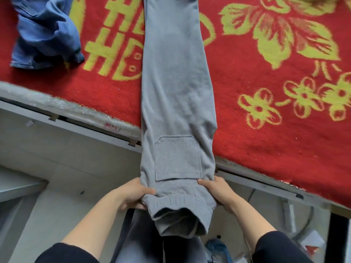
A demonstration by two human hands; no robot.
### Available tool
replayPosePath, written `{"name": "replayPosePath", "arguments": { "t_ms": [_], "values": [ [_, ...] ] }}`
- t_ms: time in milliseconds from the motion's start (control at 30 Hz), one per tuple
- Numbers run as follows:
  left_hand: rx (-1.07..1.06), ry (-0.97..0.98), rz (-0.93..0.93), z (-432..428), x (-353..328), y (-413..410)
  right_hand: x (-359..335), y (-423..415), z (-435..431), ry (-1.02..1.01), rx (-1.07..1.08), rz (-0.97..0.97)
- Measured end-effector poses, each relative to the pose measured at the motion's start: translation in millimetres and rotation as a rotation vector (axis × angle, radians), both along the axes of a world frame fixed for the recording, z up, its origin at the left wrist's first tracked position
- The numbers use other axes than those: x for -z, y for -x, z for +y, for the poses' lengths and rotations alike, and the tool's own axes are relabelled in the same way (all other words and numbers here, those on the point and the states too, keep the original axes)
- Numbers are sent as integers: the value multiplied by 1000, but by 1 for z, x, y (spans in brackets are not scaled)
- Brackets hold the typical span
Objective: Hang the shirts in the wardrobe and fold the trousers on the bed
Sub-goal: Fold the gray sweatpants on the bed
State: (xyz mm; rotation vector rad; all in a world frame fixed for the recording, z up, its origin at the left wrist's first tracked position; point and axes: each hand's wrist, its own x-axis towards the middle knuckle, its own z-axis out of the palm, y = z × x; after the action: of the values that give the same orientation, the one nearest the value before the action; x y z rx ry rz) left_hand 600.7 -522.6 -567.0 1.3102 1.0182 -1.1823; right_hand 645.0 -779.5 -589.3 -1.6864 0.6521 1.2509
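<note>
From the head view, the grey sweatpants (174, 82) lie lengthwise on the bed, on its red flowered blanket (266, 111), with the legs stacked one on the other and running away from me out of the top of the frame. The waist end hangs past the near edge of the bed, over the metal bed frame (76, 122). My left grip (133, 192) pinches the left side of the cloth just above the waistband (180, 209), thumb on top. My right grip (214, 190) clasps the right side the same way, just below the patch pocket (177, 158). Both are clenched on fabric, neither released.

What worries me is that overhang. If either grip lets go, I expect the heavy waist to drag the trousers toward the floor. I also think a lopsided lift, one side higher than the other, would slide the upper leg off the lower and spoil the fold. The fleecy blanket looks likely to snag the knit, so dragging it could bunch the legs. I cannot see the cuffs, so I cannot tell whether they line up.

The crumpled blue jeans (45, 31) sit at far left, well apart from the sweatpants.
</note>
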Motion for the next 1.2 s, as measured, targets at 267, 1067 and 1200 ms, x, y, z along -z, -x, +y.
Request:
{"name": "replayPosePath", "arguments": {
  "t_ms": [267,1067,1200],
  "values": [
    [-316,61,-301,28,-33,-94,-32,-81,20,-362,342,-172],
    [-769,182,-495,127,-3,-499,-6,-470,151,-218,479,-389],
    [-683,184,-492,132,1,-544,-2,-517,162,-136,515,-401]
  ]
}}
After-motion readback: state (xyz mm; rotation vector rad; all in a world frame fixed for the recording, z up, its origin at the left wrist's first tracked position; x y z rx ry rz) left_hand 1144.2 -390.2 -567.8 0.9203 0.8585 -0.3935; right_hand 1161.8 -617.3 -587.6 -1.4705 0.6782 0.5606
